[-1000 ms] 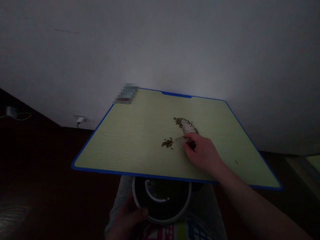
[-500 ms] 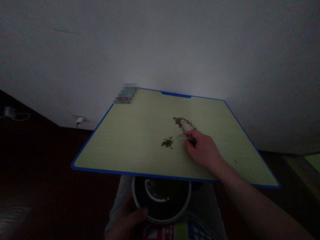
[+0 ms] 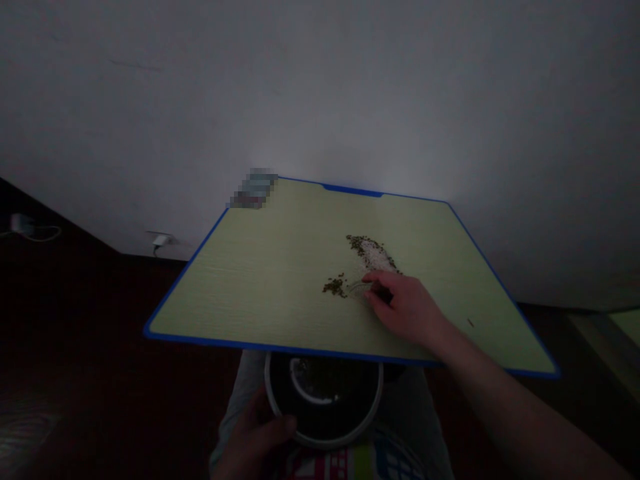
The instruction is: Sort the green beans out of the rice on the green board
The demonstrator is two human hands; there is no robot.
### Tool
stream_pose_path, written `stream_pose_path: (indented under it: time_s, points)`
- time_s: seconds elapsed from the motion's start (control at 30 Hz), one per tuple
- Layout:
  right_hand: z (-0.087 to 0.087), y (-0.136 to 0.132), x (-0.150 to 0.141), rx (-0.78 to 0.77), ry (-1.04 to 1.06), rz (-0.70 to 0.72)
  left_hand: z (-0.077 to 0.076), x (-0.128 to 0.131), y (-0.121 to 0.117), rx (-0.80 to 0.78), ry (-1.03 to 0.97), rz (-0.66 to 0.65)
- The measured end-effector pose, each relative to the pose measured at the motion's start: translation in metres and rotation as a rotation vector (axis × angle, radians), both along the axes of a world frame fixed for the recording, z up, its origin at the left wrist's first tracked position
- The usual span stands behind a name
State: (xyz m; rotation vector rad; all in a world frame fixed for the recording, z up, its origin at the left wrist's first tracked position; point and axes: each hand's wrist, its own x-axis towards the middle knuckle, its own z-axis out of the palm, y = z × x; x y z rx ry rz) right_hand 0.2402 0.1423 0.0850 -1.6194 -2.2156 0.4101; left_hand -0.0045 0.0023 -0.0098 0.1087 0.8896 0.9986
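Observation:
My right hand (image 3: 405, 303) is closed in a pinch over the folding table (image 3: 240, 287). Its fingers grip a clear, thin piece with a curved edge (image 3: 356, 288), whose exact kind I cannot make out. This piece lies close to a small pile of dark green-brown beans or seeds (image 3: 333, 287). Just beyond my fingers is a patch of pale grains (image 3: 374, 255), bordered by more dark ones. Below the table's front edge, my left hand (image 3: 263, 433) grips the side of a dark round bowl (image 3: 345, 441) on my lap, thumb over the rim. Dark contents in the bowl are hard to tell.
A blurred-out flat item (image 3: 254, 189) lies at the table's far left corner. One small brown sliver (image 3: 471, 323) rests near the right side. Behind the table rises a pale wall (image 3: 350, 100), with a plugged-in socket (image 3: 161, 241) on the left.
My right hand has shifted slightly toward me, bringing the clear piece nearer the small dark pile. More of the pale patch shows. My left hand stays on the bowl.

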Motion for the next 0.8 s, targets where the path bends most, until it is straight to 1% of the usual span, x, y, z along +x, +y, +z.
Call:
stream_pose_path:
  time_s: [0.2, 0.33, 0.4, 0.47, 0.63, 0.7, 0.8]
  points:
    - [-0.001, 0.009, 0.0, 0.016, -0.012, -0.115, 0.006, 0.002, 0.001, 0.009, -0.004, 0.0]
    - [0.001, 0.013, -0.003, 0.027, -0.056, -0.088, 0.005, 0.0, 0.001, 0.021, 0.018, -0.01]
    - [0.002, 0.011, -0.003, 0.012, -0.057, -0.046, 0.003, 0.0, 0.001, 0.036, 0.028, -0.008]
    - [0.003, 0.006, -0.002, -0.004, -0.052, -0.034, 0.002, -0.001, 0.0, 0.029, 0.034, -0.007]
    - [0.001, 0.002, 0.004, 0.006, -0.05, -0.15, 0.001, -0.001, 0.0, 0.006, 0.041, -0.016]
    - [0.0, 0.004, 0.005, 0.02, -0.05, -0.171, 0.001, -0.001, 0.0, 0.015, 0.024, -0.01]
    - [-0.001, 0.009, 0.004, 0.037, -0.053, -0.169, 0.0, -0.001, 0.0, 0.014, 0.051, -0.001]
